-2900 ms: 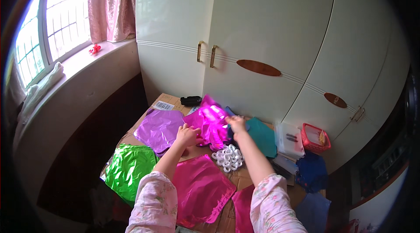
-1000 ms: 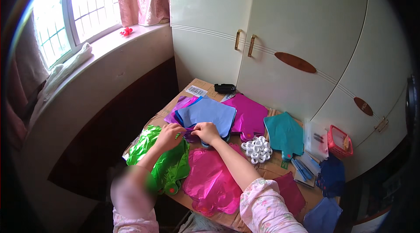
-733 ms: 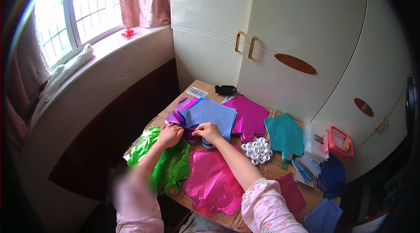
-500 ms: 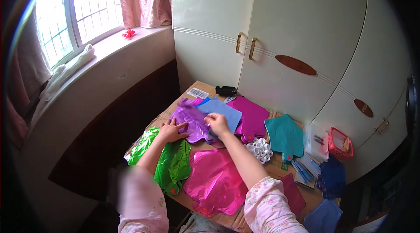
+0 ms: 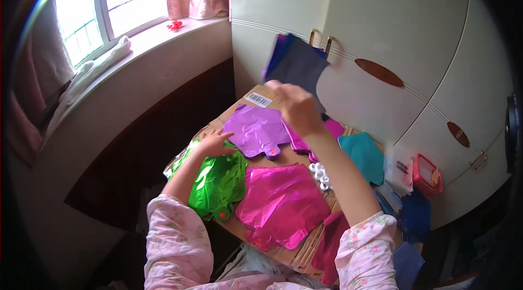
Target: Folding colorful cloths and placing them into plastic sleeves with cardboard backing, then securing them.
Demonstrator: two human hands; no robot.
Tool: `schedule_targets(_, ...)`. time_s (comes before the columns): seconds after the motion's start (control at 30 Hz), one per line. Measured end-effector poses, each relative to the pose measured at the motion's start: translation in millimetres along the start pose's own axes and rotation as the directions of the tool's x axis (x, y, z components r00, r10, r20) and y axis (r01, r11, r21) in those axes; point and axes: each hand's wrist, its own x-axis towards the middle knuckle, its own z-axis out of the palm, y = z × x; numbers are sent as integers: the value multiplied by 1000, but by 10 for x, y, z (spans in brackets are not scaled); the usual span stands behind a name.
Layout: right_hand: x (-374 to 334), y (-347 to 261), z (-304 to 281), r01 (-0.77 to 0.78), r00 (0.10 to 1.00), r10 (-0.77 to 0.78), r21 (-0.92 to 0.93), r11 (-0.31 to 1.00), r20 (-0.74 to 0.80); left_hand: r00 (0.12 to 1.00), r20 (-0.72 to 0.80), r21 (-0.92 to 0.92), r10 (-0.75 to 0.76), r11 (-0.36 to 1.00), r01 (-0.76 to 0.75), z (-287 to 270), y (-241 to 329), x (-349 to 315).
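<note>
My right hand (image 5: pixel 297 106) is closed on a small stack of flat blue sheets (image 5: pixel 300 64), held up in front of the cabinet; they look like flat balloons, but motion blurs them. My left hand (image 5: pixel 214 144) has its fingers spread at the upper edge of a shiny green foil balloon (image 5: pixel 220 184), holding nothing. Just right of it lies a flat purple foil balloon (image 5: pixel 253 126) with a round tab toward me. Nearer me is a pink foil balloon (image 5: pixel 283 200). A magenta foil balloon (image 5: pixel 298 140) is partly hidden behind my right forearm.
Cardboard (image 5: pixel 266 92) covers the work surface. To the right lie a teal balloon (image 5: pixel 362 156), white rings (image 5: pixel 322 175), a red basket (image 5: pixel 422 181) and a dark blue bundle (image 5: pixel 417 216). A white cabinet (image 5: pixel 403 23) stands behind; the windowsill (image 5: pixel 144 47) runs along the left.
My right hand has risen and moved away from me, lifting the blue sheets off the cardboard. My left hand has left the purple balloon, which now lies flatter and fully in sight.
</note>
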Motion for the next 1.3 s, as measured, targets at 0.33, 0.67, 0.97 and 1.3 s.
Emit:
schedule_targets(0.33, -1047, -1881, 972, 347, 878, -370, 129, 929, 304, 693, -339, -827, -637, 553, 104, 404, -580, -2054)
schedule_targets(0.67, -1460, -2077, 1034, 324, 790, -454, 349, 879, 412, 873, 241, -971, -423, -111, 214, 873, 348, -2534)
schedule_targets(0.97, -1481, -2019, 1015, 424, 693, -522, 305, 853, 496, 864, 246, -964, -440, -22, 263, 933, 294, -2489)
schedule_targets(1.3, -1533, -1888, 1137, -455, 753, 46, 469, 757, 656, 670, -562, -679, -486, 733, -37, 943, 386, -2504)
